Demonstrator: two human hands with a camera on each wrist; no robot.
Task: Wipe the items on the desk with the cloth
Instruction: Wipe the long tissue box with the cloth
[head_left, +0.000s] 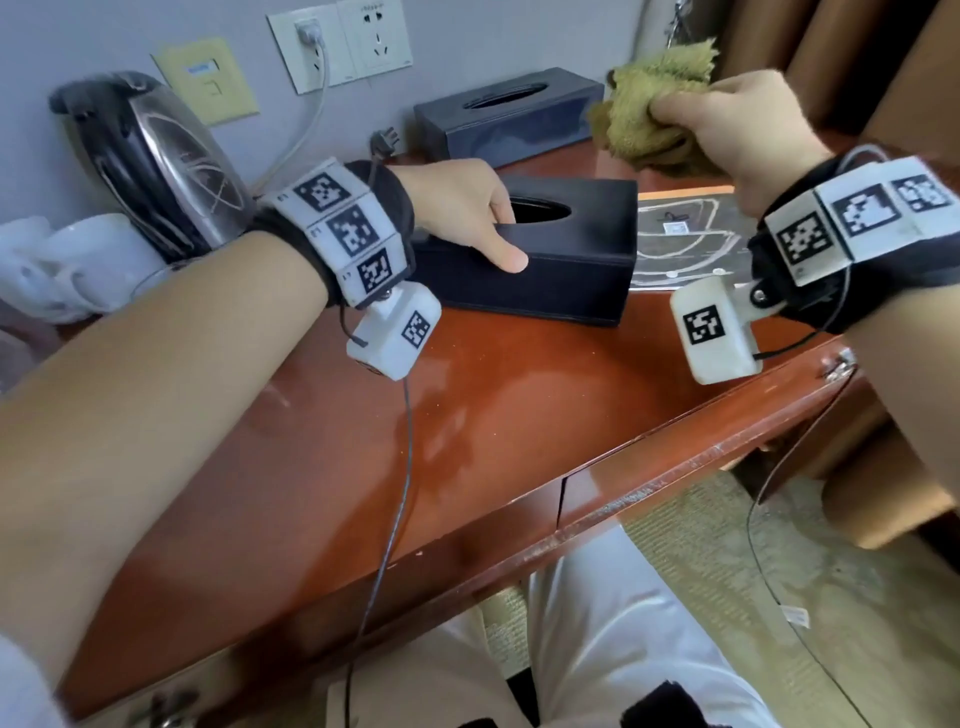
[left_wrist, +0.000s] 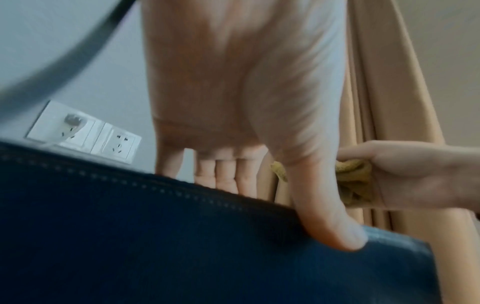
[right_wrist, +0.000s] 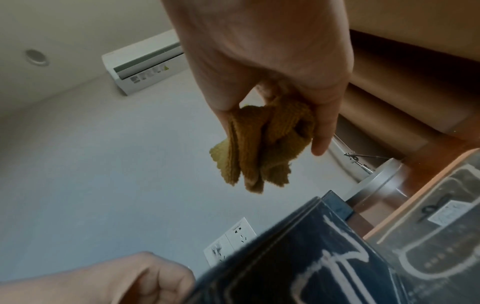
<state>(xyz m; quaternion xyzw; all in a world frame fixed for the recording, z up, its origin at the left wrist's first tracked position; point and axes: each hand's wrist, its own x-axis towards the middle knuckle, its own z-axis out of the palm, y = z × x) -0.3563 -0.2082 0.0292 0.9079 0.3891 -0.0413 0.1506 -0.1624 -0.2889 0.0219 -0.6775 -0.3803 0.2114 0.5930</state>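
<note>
Desk (head_left: 467, 415): left hand (head_left: 462, 208) on tissue box (head_left: 571, 260), right hand (head_left: 737, 130) with cloth (head_left: 649, 119).

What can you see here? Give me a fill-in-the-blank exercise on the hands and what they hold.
1. The right hand grips a bunched yellow ____.
2. The left hand holds the near black ____ box, thumb on its front side.
3. The cloth is held ____ the desk, touching no box.
4. The electric kettle stands at the desk's far ____ end.

Missing words: cloth; tissue; above; left

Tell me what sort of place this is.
Probably a hotel room: a red-brown desk holds an electric kettle, white cups and a dark tissue box, with curtains and a wall air conditioner nearby.
</note>
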